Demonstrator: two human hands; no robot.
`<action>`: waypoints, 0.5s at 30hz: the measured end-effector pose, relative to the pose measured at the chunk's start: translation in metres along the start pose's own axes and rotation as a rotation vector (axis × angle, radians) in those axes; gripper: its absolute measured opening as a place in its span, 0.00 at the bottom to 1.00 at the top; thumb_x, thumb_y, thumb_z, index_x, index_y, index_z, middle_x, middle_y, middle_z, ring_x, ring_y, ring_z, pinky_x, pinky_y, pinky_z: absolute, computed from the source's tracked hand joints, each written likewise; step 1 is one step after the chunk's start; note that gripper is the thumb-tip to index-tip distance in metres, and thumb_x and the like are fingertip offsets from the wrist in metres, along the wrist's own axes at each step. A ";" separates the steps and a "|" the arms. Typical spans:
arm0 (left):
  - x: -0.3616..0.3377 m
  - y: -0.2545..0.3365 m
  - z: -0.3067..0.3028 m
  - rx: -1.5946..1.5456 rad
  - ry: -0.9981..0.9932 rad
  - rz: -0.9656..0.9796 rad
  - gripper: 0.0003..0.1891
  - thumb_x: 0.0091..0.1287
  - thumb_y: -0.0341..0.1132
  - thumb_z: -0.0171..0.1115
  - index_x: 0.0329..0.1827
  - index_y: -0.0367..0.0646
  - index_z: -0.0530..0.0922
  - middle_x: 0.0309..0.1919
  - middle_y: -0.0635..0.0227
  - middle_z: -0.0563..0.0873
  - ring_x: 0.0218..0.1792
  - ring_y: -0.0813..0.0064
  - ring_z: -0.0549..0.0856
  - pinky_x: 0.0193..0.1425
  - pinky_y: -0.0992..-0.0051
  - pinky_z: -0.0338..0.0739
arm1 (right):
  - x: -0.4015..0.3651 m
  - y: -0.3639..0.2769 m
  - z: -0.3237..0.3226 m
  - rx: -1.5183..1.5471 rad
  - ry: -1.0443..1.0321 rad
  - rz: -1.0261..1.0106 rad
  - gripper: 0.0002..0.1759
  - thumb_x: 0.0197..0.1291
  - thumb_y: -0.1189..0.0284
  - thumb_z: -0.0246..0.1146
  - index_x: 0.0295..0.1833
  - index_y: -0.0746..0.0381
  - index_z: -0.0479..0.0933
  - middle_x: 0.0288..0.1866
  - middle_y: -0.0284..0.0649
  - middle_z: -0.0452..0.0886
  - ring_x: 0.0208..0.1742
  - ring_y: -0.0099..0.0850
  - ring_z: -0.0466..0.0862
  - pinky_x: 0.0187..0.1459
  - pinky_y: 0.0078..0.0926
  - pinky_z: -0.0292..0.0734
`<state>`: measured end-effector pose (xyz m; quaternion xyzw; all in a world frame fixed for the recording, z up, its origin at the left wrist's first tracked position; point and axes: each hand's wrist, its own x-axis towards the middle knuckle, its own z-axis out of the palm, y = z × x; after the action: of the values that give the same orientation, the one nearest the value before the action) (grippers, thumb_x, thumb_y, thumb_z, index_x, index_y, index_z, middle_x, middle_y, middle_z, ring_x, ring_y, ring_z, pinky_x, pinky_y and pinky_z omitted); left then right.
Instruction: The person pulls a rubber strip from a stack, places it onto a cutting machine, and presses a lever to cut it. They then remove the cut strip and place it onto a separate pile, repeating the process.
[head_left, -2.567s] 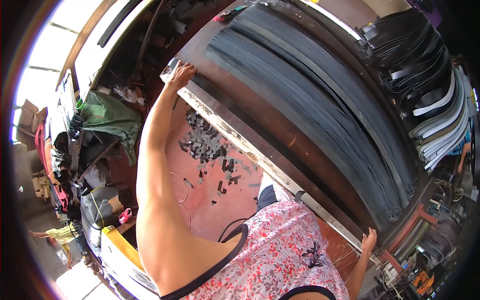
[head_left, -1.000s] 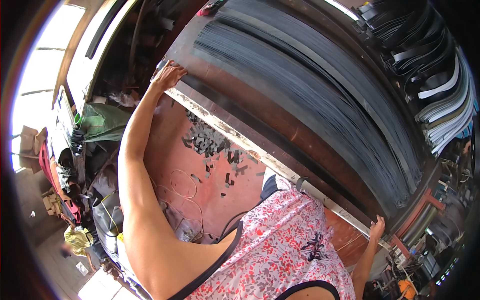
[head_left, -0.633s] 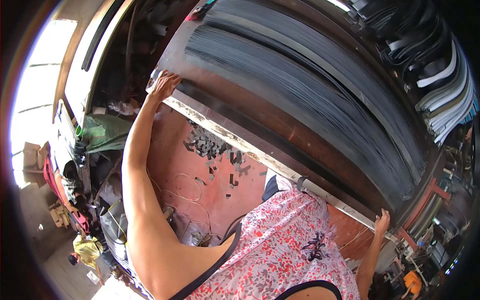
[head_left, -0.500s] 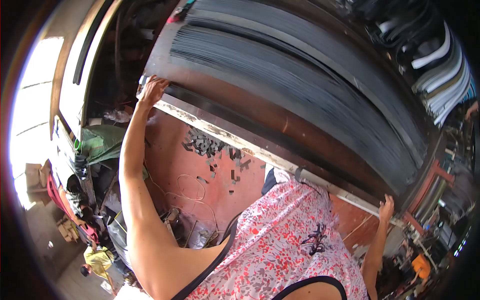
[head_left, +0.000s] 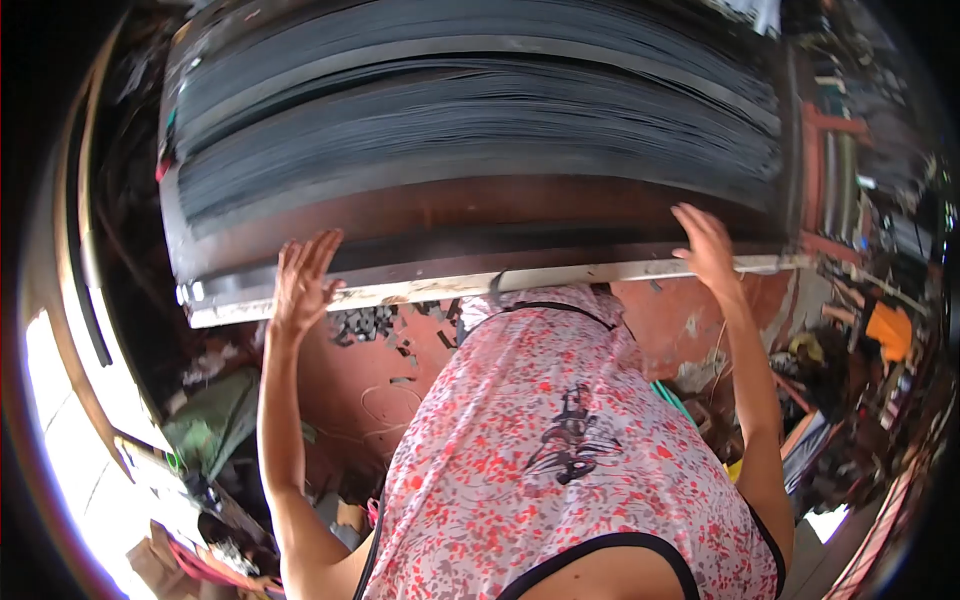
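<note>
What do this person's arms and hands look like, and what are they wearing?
Both arms are bare to the shoulder. The left hand and right hand wear no gloves; no watch or bracelet shows. The sleeveless top is pale with small red and grey flowers and dark edging at the armholes.

Work table (head_left: 400,291) ran wide before me, its pale front edge chipped and stained. Just behind that edge lay a long black strip (head_left: 520,243), flat along it. Behind the strip I noted a bare brown band of tabletop. Farther back from the edge, fanned stacks of thin dark sheets (head_left: 480,150), blurred, covered the rest. Below the edge, small dark offcuts (head_left: 362,322) littered the red floor (head_left: 350,380).
</note>
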<state>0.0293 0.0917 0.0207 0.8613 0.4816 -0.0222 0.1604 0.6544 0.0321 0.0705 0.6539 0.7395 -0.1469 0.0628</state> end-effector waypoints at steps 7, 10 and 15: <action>0.061 0.083 0.043 -0.066 0.155 0.153 0.35 0.48 0.30 0.75 0.63 0.43 0.73 0.50 0.59 0.82 0.51 0.59 0.81 0.60 0.61 0.72 | 0.013 -0.030 0.045 0.086 0.100 -0.153 0.32 0.48 0.73 0.73 0.62 0.63 0.74 0.57 0.44 0.81 0.57 0.43 0.80 0.59 0.37 0.76; 0.068 0.091 0.046 -0.052 0.191 0.169 0.35 0.47 0.27 0.74 0.63 0.43 0.73 0.50 0.60 0.82 0.50 0.59 0.82 0.58 0.62 0.74 | 0.017 -0.023 0.052 0.109 0.180 -0.203 0.27 0.48 0.73 0.72 0.57 0.63 0.76 0.51 0.43 0.83 0.53 0.41 0.82 0.54 0.36 0.79; 0.066 0.094 0.053 -0.032 0.155 0.106 0.36 0.45 0.23 0.73 0.63 0.43 0.74 0.52 0.57 0.82 0.52 0.55 0.81 0.58 0.60 0.75 | 0.023 -0.021 0.054 0.072 0.167 -0.188 0.20 0.48 0.73 0.72 0.48 0.61 0.78 0.43 0.41 0.85 0.47 0.40 0.85 0.48 0.35 0.82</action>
<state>0.1501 0.0847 -0.0188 0.8821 0.4465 0.0606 0.1372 0.6251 0.0358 0.0159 0.5933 0.7946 -0.1237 -0.0363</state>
